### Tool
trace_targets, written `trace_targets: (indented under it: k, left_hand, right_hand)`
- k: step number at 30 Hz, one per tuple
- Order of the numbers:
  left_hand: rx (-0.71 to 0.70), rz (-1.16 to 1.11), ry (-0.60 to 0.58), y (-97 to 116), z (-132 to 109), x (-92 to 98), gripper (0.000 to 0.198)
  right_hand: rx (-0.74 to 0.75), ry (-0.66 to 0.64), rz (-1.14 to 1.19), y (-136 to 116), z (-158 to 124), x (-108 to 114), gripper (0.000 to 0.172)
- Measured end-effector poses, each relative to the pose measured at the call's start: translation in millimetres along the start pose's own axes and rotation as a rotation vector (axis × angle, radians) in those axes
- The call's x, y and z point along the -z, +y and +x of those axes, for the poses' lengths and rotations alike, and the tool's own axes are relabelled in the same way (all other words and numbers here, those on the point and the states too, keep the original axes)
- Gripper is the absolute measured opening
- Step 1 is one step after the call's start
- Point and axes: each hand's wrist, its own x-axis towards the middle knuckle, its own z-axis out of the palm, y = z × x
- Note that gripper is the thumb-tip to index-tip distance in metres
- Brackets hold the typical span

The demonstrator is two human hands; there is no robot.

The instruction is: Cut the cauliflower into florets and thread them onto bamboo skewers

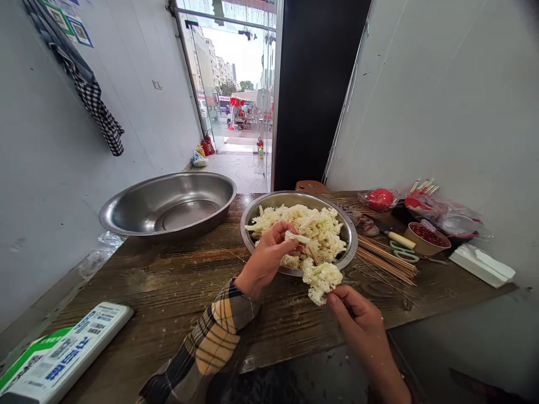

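My left hand (266, 259) is closed, pinching a small cauliflower piece (297, 238) between thumb and fingers over the near side of a metal bowl (352, 247). Lower and to the right, my right hand (361, 321) is closed on a larger cauliflower floret (322, 281) by its edge, just in front of the bowl's rim. The two pieces are apart. Heaped inside the bowl lie many pale cauliflower pieces (322, 224). A plaid sleeve covers my left forearm.
A wide, shallow metal basin (185, 224) stands left of the bowl. To the right lie wooden skewers (389, 262), a wooden-handled knife (402, 240), green-handled scissors (405, 253), a tub of red pieces (429, 237) and a tissue pack (482, 265). A printed white box (78, 348) is at front left.
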Motion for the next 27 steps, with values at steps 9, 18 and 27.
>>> trace_targets:
  k: [9,18,27]
  left_hand:
    - [-0.297,0.734,-0.032,-2.6,2.9,3.1,0.032]
    - [-0.482,1.445,-0.001,-3.5,2.9,5.1,0.022]
    - [-0.592,1.678,0.047,-6.6,4.5,5.6,0.022]
  right_hand:
    - [-0.077,0.039,0.081,-2.2,4.0,0.3,0.027]
    - [-0.101,0.029,0.169,-5.3,2.0,1.5,0.028]
    - [-0.103,0.035,0.187,-5.5,0.8,2.6,0.027]
